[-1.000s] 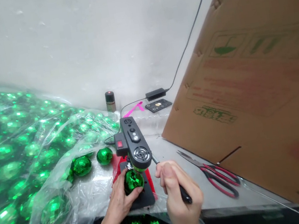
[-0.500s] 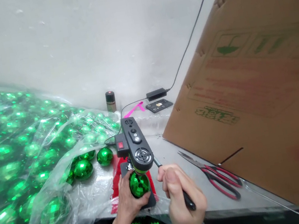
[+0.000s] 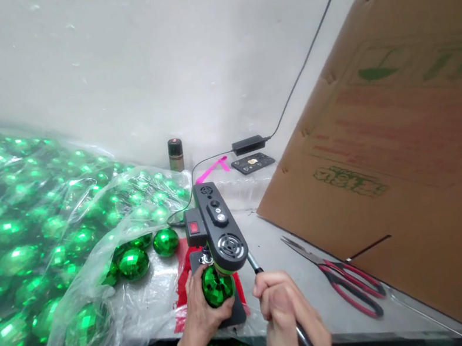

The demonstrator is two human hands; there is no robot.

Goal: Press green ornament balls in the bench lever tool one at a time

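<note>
My left hand (image 3: 202,312) is wrapped round a shiny green faceted ball (image 3: 216,286) and holds it on the black base under the head of a small black bench press machine (image 3: 218,229). My right hand (image 3: 289,321) is closed on the machine's black lever handle (image 3: 304,340), to the right of the ball. The lever's metal rod runs up from my fist to the machine head. A red switch glows on the machine's left side.
A big clear plastic bag of green balls (image 3: 22,233) fills the left; two loose balls (image 3: 165,242) lie near the machine. Red-handled scissors (image 3: 350,289) lie to the right. A large cardboard sheet (image 3: 407,136) leans on the right. A small can (image 3: 175,154), power adapter (image 3: 248,144) and remote sit at the back.
The view has shifted slightly. My left hand brought the green ball a little further under the machine head. My right hand on the lever has come down and toward me.
</note>
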